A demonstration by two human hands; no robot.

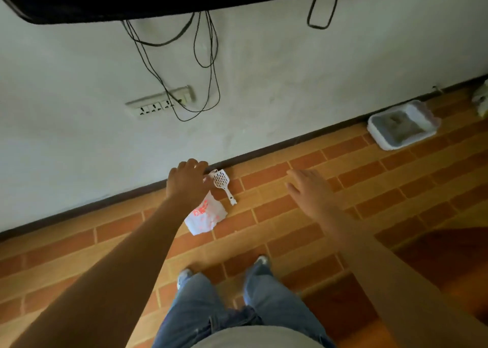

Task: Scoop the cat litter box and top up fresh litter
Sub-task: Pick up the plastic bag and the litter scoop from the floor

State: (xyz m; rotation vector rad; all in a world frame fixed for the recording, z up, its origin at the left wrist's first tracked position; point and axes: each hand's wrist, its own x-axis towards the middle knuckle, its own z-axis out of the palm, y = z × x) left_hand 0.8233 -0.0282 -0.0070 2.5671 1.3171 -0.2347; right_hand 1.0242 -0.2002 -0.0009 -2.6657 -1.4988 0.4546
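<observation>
Scoop (223, 185): head toward wall (79, 136), handle away. Left hand (187, 180), right hand (309, 186): fingers loose, empty.

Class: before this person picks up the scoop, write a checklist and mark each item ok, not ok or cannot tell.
1. Scoop lies free on the floor: ok.
2. Left hand beside it, holding nothing: ok.
3. Right hand open, empty: ok.
4. Bag lies next to scoop: ok.
5. Litter box uncovered: ok.
6. Fresh litter at hand: cannot tell.
</observation>
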